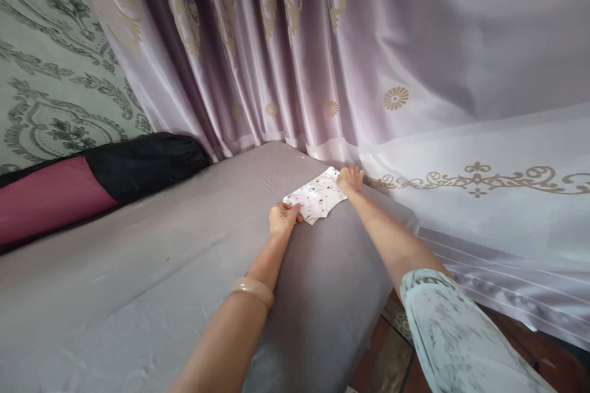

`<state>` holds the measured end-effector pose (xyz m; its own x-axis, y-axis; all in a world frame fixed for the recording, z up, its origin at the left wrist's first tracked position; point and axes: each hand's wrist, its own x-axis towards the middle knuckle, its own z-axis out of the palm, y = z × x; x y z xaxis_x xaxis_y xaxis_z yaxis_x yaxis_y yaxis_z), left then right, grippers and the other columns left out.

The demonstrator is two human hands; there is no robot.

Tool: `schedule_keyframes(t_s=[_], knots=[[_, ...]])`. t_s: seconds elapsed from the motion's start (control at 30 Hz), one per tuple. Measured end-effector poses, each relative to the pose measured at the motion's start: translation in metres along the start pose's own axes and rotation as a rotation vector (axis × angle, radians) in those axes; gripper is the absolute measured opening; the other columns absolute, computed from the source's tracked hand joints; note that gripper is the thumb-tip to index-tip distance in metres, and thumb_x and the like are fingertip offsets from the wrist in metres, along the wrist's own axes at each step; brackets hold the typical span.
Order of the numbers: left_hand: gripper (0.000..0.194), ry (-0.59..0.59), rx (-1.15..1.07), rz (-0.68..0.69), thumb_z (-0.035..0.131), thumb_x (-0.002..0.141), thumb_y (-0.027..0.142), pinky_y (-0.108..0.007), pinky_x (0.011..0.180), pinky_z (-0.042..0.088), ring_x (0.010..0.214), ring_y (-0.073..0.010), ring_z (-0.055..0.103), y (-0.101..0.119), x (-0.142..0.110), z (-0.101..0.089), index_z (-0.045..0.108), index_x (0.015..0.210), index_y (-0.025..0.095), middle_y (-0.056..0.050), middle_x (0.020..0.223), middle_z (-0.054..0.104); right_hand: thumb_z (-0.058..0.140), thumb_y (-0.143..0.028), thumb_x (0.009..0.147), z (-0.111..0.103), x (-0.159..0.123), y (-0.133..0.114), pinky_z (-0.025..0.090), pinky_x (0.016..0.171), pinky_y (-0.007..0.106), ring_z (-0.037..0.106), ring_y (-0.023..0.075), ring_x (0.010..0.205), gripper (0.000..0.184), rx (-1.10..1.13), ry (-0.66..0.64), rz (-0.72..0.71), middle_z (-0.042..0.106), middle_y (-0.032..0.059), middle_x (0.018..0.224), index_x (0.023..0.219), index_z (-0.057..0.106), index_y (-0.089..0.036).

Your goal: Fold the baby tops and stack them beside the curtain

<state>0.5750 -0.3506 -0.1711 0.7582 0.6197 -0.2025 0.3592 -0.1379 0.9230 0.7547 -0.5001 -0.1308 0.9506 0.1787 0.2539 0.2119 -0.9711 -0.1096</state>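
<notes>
A small white garment [318, 195] with a scattered print of little dark and orange figures lies flat near the far corner of the grey-covered mattress [193, 258]. My left hand [284, 218] grips its near left edge, thumb on top and fingers curled at the border. At the opposite end, my right hand [350, 178] is closed on the garment's right edge, with the fingertips partly hidden. The cloth spans the space between both hands. A pale bangle circles my left forearm.
Along the wall side lies a long pink and black roll [96, 187]. Shiny mauve curtains [304, 61] with gold patterns hang behind the mattress corner. Patterned wallpaper [55, 73] covers the left wall. Below the mattress's right edge shows a tiled floor [387, 350].
</notes>
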Motion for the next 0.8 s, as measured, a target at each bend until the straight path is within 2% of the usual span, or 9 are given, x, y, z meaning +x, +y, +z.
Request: schedule_keyframes(t_s=[0.1, 0.23, 0.3, 0.4, 0.57, 0.7, 0.8], knots=[[0.029, -0.004, -0.004, 0.051, 0.069, 0.074, 0.045, -0.022, 0.05, 0.04, 0.05, -0.014, 0.057, -0.002, -0.002, 0.0, 0.06, 0.082, 0.02, -0.001, 0.055, 0.066, 0.038, -0.012, 0.088, 0.002, -0.009, -0.008, 0.032, 0.097, 0.043, 0.047, 0.0313, 0.12, 0.042, 0.025, 0.029, -0.045, 0.057, 0.0207, 0.127, 0.124, 0.058, -0.01], [0.03, -0.018, -0.04, 0.114, 0.07, 0.073, 0.046, -0.021, 0.048, 0.038, 0.049, -0.013, 0.056, -0.003, -0.007, 0.0, 0.057, 0.08, 0.02, 0.002, 0.053, 0.064, 0.031, -0.034, 0.097, 0.007, -0.022, -0.023, 0.026, 0.107, 0.044, 0.036, 0.0287, 0.132, 0.046, 0.077, -0.071, -0.208, 0.046, 0.0161, 0.143, 0.133, 0.051, -0.014], [0.029, -0.039, -0.058, 0.121, 0.071, 0.073, 0.044, -0.02, 0.046, 0.036, 0.046, -0.0115, 0.053, -0.002, -0.009, -0.001, 0.055, 0.08, 0.021, 0.003, 0.051, 0.062, 0.023, -0.044, 0.099, 0.012, -0.026, -0.028, 0.021, 0.111, 0.049, 0.026, 0.03, 0.14, 0.055, 0.092, -0.144, -0.204, 0.035, 0.0135, 0.152, 0.14, 0.044, -0.015], [0.025, -0.063, -0.078, 0.124, 0.071, 0.074, 0.037, -0.02, 0.046, 0.036, 0.043, -0.0101, 0.049, 0.003, -0.013, -0.001, 0.052, 0.079, 0.021, 0.004, 0.05, 0.061, 0.015, -0.051, 0.098, 0.018, -0.026, -0.029, 0.014, 0.113, 0.056, 0.014, 0.0331, 0.144, 0.063, 0.09, -0.219, -0.16, 0.022, 0.0116, 0.159, 0.147, 0.035, -0.016], [0.03, -0.106, -0.143, 0.115, 0.077, 0.069, 0.029, -0.021, 0.053, 0.04, 0.052, -0.0114, 0.055, 0.011, -0.02, -0.007, 0.052, 0.082, 0.019, 0.003, 0.056, 0.062, 0.015, -0.049, 0.099, 0.016, -0.022, -0.026, 0.012, 0.114, 0.055, 0.011, 0.0311, 0.146, 0.062, 0.077, -0.252, -0.152, 0.02, 0.0101, 0.16, 0.148, 0.034, -0.018], [0.033, -0.193, -0.294, 0.069, 0.077, 0.071, 0.027, -0.022, 0.056, 0.043, 0.054, -0.0098, 0.055, 0.012, -0.032, -0.029, 0.052, 0.091, 0.018, 0.001, 0.066, 0.064, 0.015, -0.046, 0.1, 0.003, -0.034, -0.037, 0.012, 0.114, 0.056, 0.014, 0.0305, 0.146, 0.061, 0.103, -0.237, -0.193, 0.022, 0.0137, 0.158, 0.149, 0.032, -0.014], [0.029, -0.178, -0.271, 0.047, 0.072, 0.077, 0.024, -0.022, 0.055, 0.041, 0.054, -0.0086, 0.053, 0.008, -0.041, -0.058, 0.052, 0.096, 0.017, -0.001, 0.069, 0.065, 0.016, -0.046, 0.1, -0.005, -0.055, -0.053, 0.011, 0.115, 0.055, 0.014, 0.0294, 0.146, 0.06, 0.132, -0.211, -0.383, 0.023, 0.0132, 0.158, 0.149, 0.032, -0.016]])
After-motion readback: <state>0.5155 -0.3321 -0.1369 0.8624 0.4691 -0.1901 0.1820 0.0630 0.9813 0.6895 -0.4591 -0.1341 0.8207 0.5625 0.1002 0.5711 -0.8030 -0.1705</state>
